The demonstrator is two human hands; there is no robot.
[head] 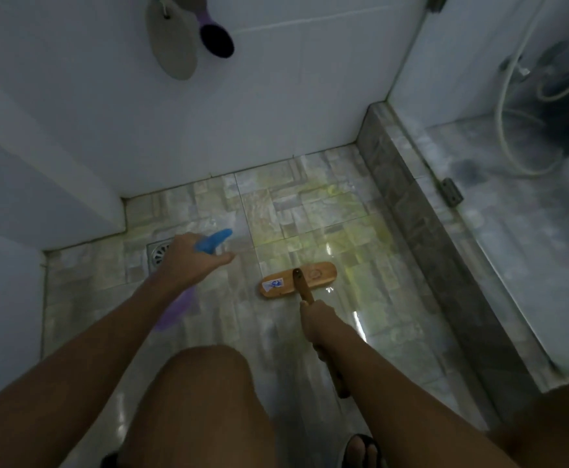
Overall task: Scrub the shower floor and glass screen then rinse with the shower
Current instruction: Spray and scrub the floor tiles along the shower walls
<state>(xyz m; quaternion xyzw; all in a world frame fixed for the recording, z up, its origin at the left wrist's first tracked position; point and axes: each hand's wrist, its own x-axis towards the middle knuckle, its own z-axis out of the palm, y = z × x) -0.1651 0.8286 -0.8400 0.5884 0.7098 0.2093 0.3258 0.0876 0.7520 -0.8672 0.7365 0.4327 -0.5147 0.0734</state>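
Observation:
I look down at the wet tiled shower floor (310, 211), streaked with yellowish cleaner near the back. My left hand (188, 261) grips a purple spray bottle (175, 310) with a blue nozzle (214, 241), pointed forward over the floor near the round drain (158, 255). My right hand (317, 319) holds the wooden handle of a scrubbing brush; its oval wooden head (298, 280) rests flat on the tiles. The glass screen (512, 163) stands on the right above a dark tiled kerb (411, 211). Behind the glass a shower hose (509, 96) hangs.
White tiled walls (276, 96) close the back and left. A grey oval pad (173, 38) and a dark purple brush (216, 37) hang on the back wall. A metal hinge (451, 192) clamps the glass. My knee (202, 383) and sandalled foot (360, 450) are below.

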